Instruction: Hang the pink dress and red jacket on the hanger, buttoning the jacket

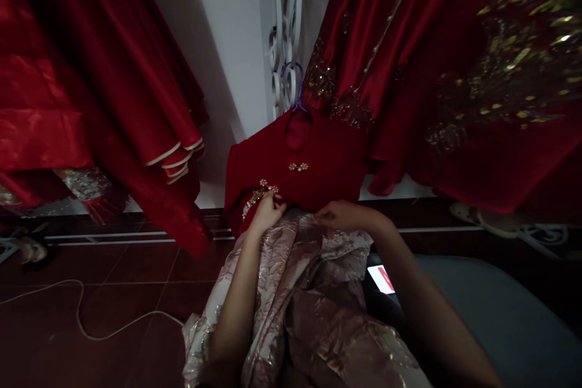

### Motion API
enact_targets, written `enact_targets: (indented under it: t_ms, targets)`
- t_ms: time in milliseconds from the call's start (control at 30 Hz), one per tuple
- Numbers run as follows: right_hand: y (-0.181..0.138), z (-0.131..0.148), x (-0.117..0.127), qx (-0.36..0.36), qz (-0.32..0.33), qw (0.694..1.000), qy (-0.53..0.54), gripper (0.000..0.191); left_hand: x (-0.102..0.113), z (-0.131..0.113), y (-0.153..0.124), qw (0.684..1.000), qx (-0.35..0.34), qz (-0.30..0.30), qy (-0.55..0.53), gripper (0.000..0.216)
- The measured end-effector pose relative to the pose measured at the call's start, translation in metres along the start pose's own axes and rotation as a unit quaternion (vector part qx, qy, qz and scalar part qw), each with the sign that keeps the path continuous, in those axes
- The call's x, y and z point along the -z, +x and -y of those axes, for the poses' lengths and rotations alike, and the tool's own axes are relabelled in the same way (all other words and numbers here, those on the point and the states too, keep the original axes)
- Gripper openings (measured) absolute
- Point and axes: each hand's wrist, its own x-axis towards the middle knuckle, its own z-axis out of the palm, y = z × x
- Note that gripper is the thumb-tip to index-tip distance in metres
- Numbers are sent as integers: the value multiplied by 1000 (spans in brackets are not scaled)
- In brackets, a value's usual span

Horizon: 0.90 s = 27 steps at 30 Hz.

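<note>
A dark red garment hangs on a blue hanger in front of me, its lower half lying over my lap. My left hand pinches the jewelled gold clasp on the garment's left front. My right hand is closed on the red fabric edge just to the right. A second jewelled clasp sits higher up near the collar. A pink and gold brocade cloth spreads beneath both forearms.
Red satin garments hang at the left and right, the right ones with gold embroidery. A white wall with a white scrolled metal rack stands behind. A lit phone lies by my right arm. A white cable crosses the dark tiled floor.
</note>
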Motion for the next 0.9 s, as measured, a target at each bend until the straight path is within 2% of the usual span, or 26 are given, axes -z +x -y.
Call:
enact_targets:
  t_ms: [67, 100, 167, 233, 367, 500, 567, 667, 733, 800, 900]
  targets:
    - [-3, 0, 2, 19, 1, 1000, 3, 43, -13, -3, 4, 991, 17, -44, -127, 33]
    - [-4, -1, 3, 32, -7, 999, 6, 44, -16, -5, 4, 981, 24, -45, -188, 35]
    - [-7, -4, 6, 45, -35, 998, 4, 48, -17, -10, 4, 956, 32, -9, -290, 37]
    - [-10, -8, 10, 37, -71, 997, -4, 52, -12, -15, 2, 937, 26, 36, -347, 41]
    - [-20, -21, 22, 37, -126, 991, 13, 58, -5, -28, -5, 933, -16, 79, -350, 49]
    - [-22, -37, 29, 38, -182, 980, 73, 51, -8, -34, -7, 949, -26, 48, -311, 45]
    - [-17, -44, 26, 31, -229, 970, 81, 54, -11, -34, -7, 947, 4, 43, -320, 39]
    - [-2, -49, 16, 48, -261, 962, 72, 70, -13, -30, -4, 922, 42, 36, -384, 34]
    - [10, -49, 8, 63, -290, 953, 64, 74, -13, -27, -2, 914, 52, 14, -401, 33]
    - [22, -48, 2, 68, -335, 939, 51, 70, -12, -25, -1, 921, 49, 1, -387, 35]
    - [33, -44, -3, 63, -372, 925, 36, 64, -12, -23, -3, 932, 4, 46, -360, 50]
